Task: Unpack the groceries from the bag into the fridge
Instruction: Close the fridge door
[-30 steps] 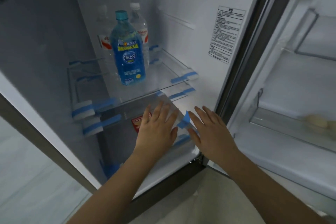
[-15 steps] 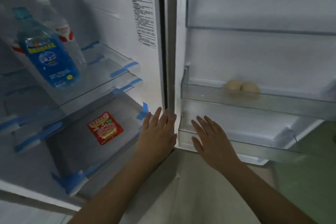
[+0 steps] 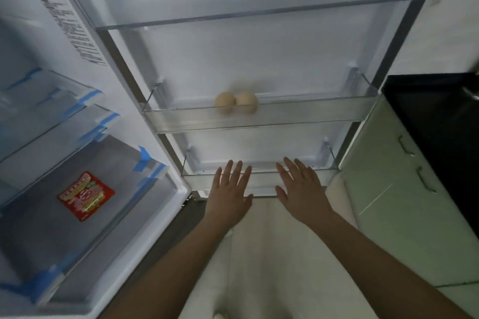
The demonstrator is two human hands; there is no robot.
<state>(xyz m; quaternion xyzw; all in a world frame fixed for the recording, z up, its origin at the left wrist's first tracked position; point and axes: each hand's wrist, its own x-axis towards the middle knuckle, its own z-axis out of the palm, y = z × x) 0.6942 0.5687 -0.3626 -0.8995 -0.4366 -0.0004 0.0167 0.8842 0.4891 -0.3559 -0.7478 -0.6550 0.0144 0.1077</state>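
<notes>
— One red packet (image 3: 86, 195) at far left, flat on the floor of the clear drawer (image 3: 160, 176) in the fridge (image 3: 124, 101) body. Long axis tilted, upper end leaning right and away, lower end toward the camera. Blue tape on the shelf corners above.

— And right of that?

— Open fridge door (image 3: 259, 41), with clear bins. Two eggs (image 3: 236, 102) in the middle bin (image 3: 311, 114), side by side, touching, long axes hard to tell.

— Hands?

— Left hand (image 3: 229, 190) flat, fingers straight and spread, tips over the front edge of the lowest bin (image 3: 261, 179); touching or just above, cannot tell. Right hand (image 3: 300, 189) just beside it, same pose, holding nothing.

— Further right?

— Pale green cabinet (image 3: 404, 189) with two handles, under a black countertop (image 3: 435, 122). Cabinet close beside the door's outer edge.
</notes>
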